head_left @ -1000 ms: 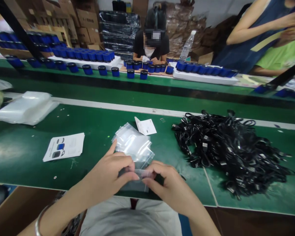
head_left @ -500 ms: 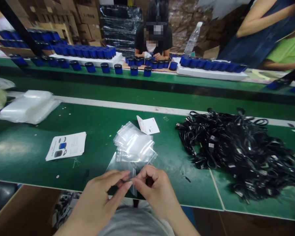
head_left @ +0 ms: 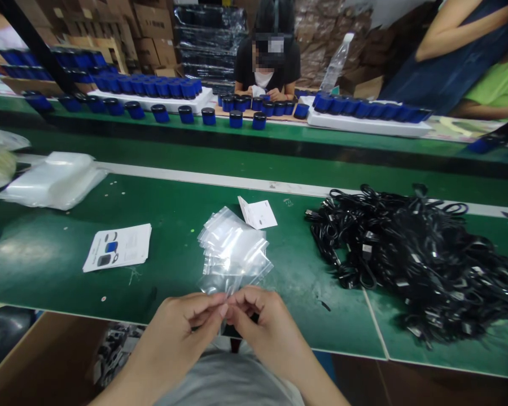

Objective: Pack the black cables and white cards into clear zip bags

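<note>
My left hand (head_left: 182, 330) and my right hand (head_left: 265, 327) meet at the near edge of the green table (head_left: 186, 197), fingertips pinched together on a small clear plastic bag (head_left: 225, 294). Most of that bag is hidden by my fingers. Just beyond them lies a loose stack of clear zip bags (head_left: 233, 251). A large tangled heap of black cables (head_left: 415, 254) lies to the right of my hands.
A small white card (head_left: 258, 214) lies behind the bags, and a printed leaflet stack (head_left: 118, 247) to the left. White plastic wrapping (head_left: 51, 180) sits far left. Across the belt, blue jars (head_left: 161, 93) stand on white trays before a seated person (head_left: 266, 62); other people stand at right.
Both hands drew closer to my body and pinched together on the one bag, lifting it off the stack. The view shifted slightly down and left.
</note>
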`<state>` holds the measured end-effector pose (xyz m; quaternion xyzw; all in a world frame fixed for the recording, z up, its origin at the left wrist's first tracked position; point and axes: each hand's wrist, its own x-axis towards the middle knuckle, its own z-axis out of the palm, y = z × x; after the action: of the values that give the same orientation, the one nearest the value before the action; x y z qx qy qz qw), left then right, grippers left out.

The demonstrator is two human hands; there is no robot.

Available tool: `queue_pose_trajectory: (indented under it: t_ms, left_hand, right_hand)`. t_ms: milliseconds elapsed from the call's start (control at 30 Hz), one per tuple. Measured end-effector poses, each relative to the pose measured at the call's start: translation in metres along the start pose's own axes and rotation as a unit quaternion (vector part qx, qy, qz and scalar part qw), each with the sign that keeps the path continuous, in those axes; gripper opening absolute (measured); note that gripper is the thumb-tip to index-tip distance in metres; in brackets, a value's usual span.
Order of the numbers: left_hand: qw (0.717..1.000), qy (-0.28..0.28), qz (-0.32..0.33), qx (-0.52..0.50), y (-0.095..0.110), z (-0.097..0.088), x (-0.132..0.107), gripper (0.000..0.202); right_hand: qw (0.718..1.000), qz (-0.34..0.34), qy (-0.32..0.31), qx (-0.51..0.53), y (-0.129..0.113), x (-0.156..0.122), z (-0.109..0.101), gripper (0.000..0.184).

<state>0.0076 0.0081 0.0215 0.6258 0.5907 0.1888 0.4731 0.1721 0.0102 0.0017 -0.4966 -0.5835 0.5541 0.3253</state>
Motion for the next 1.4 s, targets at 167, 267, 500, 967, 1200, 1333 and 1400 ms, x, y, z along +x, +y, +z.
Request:
queue_pose_trajectory:
  t_ms: [167,267,500,967,1200,1333,1400]
  left_hand:
    - [0.999,-0.003,-0.010,-0.040,-0.001,0.002,0.000,0.026]
    - [0.999,0.018,0.015,0.029,0.002,0.003,0.000,0.022]
    - [0.986,0.027,0.047,0.159,0.004,0.004,0.003,0.030]
    - [0.996,0.030,0.083,0.015,-0.009,0.019,0.014,0.018]
    - [0.997,0.031,0.064,-0.026,-0.012,0.017,0.013,0.017]
    - [0.997,0.022,0.062,-0.039,-0.011,0.016,0.013,0.017]
    - [0.997,0.020,0.063,-0.042,-0.011,0.015,0.013,0.017]
  right_hand:
    - [1.000,0.014,-0.003,0.003,0.000,0.001,-0.001,0.016]
    - [1.000,-0.006,0.002,-0.027,0.001,0.002,0.000,0.016]
    - [0.984,-0.084,0.059,-0.146,-0.003,-0.008,0.004,0.018]
    - [0.905,-0.025,0.100,-0.413,-0.003,-0.003,-0.001,0.019]
    - [0.968,-0.011,0.142,-0.207,-0.034,0.066,-0.058,0.040]
    - [0.979,0.047,0.124,-0.152,-0.037,0.130,-0.072,0.062]
    - [0.984,0.078,0.102,-0.126,-0.036,0.146,-0.075,0.064]
